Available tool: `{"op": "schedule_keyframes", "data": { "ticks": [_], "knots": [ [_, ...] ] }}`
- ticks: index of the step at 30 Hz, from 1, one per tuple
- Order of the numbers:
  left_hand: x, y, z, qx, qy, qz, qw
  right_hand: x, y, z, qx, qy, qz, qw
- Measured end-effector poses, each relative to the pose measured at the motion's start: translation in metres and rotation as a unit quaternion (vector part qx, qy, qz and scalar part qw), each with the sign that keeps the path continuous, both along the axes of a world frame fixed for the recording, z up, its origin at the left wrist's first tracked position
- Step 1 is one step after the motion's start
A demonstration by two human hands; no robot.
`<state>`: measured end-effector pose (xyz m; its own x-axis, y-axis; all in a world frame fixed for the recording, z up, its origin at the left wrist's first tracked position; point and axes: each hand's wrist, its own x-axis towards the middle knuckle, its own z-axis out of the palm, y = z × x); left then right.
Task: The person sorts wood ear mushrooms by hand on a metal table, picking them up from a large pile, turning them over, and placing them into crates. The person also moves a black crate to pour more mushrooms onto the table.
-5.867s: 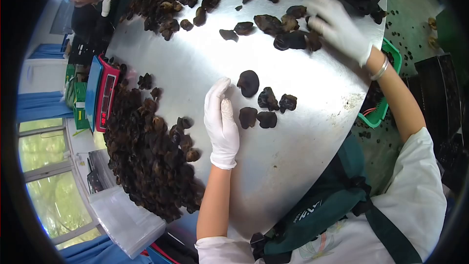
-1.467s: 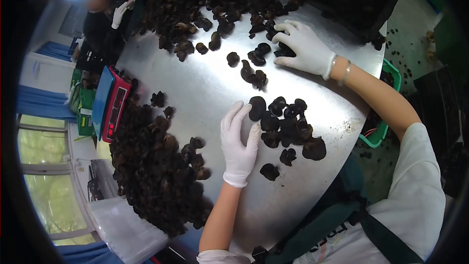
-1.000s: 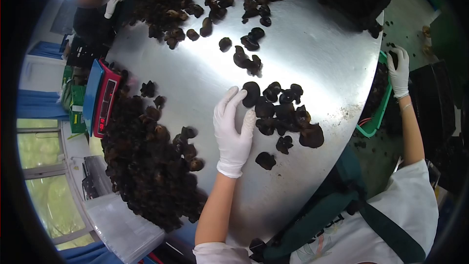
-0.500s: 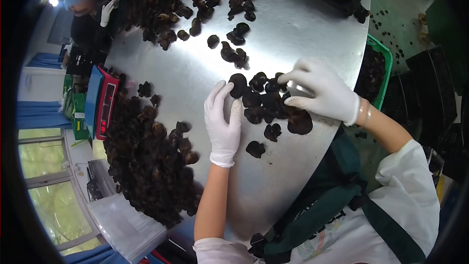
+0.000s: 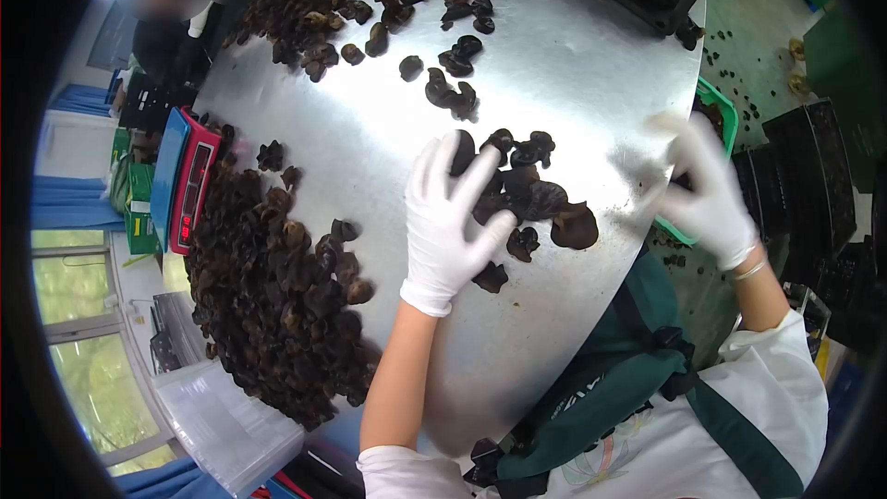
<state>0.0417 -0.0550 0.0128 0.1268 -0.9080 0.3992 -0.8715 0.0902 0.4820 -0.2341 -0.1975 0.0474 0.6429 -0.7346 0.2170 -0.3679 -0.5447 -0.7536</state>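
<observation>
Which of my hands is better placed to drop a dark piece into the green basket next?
Your right hand, I'd judge: it is by the edge of the metal table, close to the green basket. Your left hand is farther away, spread at the dark pieces.

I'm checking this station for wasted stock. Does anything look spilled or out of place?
Yes: small dark bits lie scattered on the floor past the table's edge, around the green basket. That looks odd because many similar dark pieces lie up on the table; these may have dropped.
</observation>
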Motion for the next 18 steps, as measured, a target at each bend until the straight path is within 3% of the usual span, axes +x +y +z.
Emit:
{"op": "schedule_keyframes", "data": {
  "ticks": [1,2,3,5,7,8,9,11,13,15,17,18],
  "knots": [
    [0.000,0.001,0.000,0.004,-0.028,-0.029,0.999,0.018,0.011,-0.006,-0.029,0.016,0.119,0.992],
    [0.000,0.002,-0.001,0.010,-0.057,-0.056,0.997,0.041,0.017,0.004,-0.056,0.105,0.196,0.973],
    [0.001,0.005,-0.001,0.016,-0.087,-0.082,0.993,0.051,0.015,-0.020,-0.131,0.100,0.257,0.952],
    [0.004,0.016,0.002,0.012,-0.052,-0.022,0.998,0.072,0.003,-0.033,-0.101,0.102,0.259,0.955],
    [0.010,0.038,0.002,-0.008,-0.001,0.059,0.998,0.084,-0.018,-0.023,-0.061,-0.055,0.216,0.973],
    [0.013,0.050,0.004,-0.014,0.034,0.105,0.994,0.084,-0.022,-0.013,0.077,-0.088,0.184,0.976],
    [0.016,0.060,0.009,-0.017,0.062,0.129,0.990,0.084,-0.034,-0.017,0.049,-0.061,0.156,0.985],
    [0.014,0.076,0.008,-0.005,0.110,0.156,0.982,0.089,-0.040,-0.027,-0.209,0.046,0.089,0.973],
    [0.003,0.079,0.006,0.016,0.113,0.156,0.981,0.103,-0.020,-0.038,-0.170,0.087,0.058,0.980],
    [-0.005,0.075,0.002,0.011,0.084,0.124,0.989,0.114,-0.004,-0.039,-0.144,0.022,0.221,0.964],
    [-0.016,0.074,0.012,0.054,-0.007,0.142,0.988,0.121,0.005,-0.035,-0.185,-0.060,0.299,0.934],
    [-0.023,0.073,0.016,0.057,-0.027,0.123,0.990,0.127,-0.002,-0.031,-0.150,-0.095,0.279,0.944]
  ]
}}
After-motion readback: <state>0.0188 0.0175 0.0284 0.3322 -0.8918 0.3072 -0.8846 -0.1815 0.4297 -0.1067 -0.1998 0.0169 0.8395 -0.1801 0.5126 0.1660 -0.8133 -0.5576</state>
